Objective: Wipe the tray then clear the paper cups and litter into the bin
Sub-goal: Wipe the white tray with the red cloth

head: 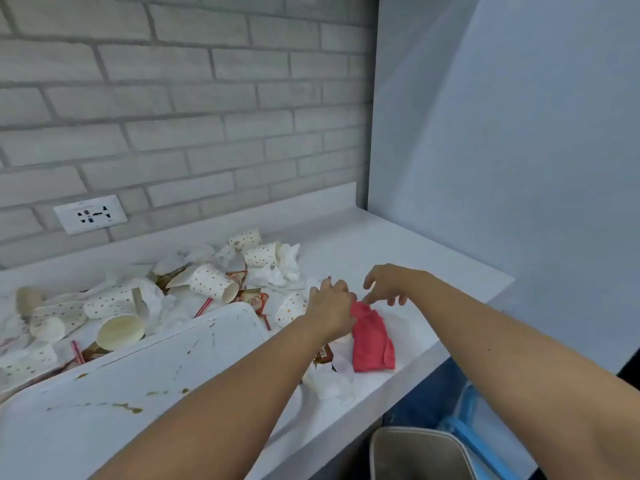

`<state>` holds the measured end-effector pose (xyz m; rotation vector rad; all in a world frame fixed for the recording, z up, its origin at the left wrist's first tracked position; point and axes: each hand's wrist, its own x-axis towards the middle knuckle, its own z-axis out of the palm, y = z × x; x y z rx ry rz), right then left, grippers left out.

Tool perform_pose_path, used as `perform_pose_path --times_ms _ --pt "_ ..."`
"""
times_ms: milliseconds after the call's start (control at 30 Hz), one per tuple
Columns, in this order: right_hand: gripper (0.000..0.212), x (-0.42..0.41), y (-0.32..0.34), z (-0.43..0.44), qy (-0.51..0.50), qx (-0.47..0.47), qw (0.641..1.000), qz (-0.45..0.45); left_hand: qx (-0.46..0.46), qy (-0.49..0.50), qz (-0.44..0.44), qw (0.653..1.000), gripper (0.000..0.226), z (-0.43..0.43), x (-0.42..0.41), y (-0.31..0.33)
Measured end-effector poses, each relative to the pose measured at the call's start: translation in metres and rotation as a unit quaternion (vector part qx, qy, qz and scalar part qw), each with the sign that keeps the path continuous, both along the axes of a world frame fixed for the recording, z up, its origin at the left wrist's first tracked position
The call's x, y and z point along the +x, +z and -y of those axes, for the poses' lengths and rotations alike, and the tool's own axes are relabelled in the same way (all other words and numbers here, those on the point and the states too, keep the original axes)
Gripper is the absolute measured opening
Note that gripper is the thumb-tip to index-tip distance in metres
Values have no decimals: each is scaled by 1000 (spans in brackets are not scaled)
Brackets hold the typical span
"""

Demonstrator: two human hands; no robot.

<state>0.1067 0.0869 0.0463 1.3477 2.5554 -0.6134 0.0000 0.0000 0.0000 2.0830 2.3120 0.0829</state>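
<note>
Head view: the work is at its opening step, taking up the wiping cloth, and the tray is not yet wiped. The left hand [330,303] has its fingers curled over the upper end of the red cloth [372,341], which lies folded on the counter [398,244] just right of the tray's far corner. The right hand [388,285] hangs beside it with fingers loosely spread and holding nothing, one fingertip coming down at the cloth's top edge.

The tray [114,445] sits near the front of the counter, streaked with brown stains [128,407]. Paper cups [213,282] and crumpled tissues [277,275] are heaped behind it and to its left. The bin [415,433] stands below the counter edge, on the right.

The next move likely calls for lifting the cloth clear of the tissue beneath it and carrying it left onto the stains.
</note>
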Motion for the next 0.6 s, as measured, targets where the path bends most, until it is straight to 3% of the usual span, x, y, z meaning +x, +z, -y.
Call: perform_pose_path --times_ms 167,400,600 --pt "70 4 -32 8 26 4 999 45 -11 1 -39 999 38 -5 5 -13" --pt "64 3 -58 0 -39 -76 996 -24 23 2 -10 1000 38 -10 5 -17" --pt "40 -4 -69 -6 -70 -77 993 -53 43 9 18 999 39 -8 -2 -20"
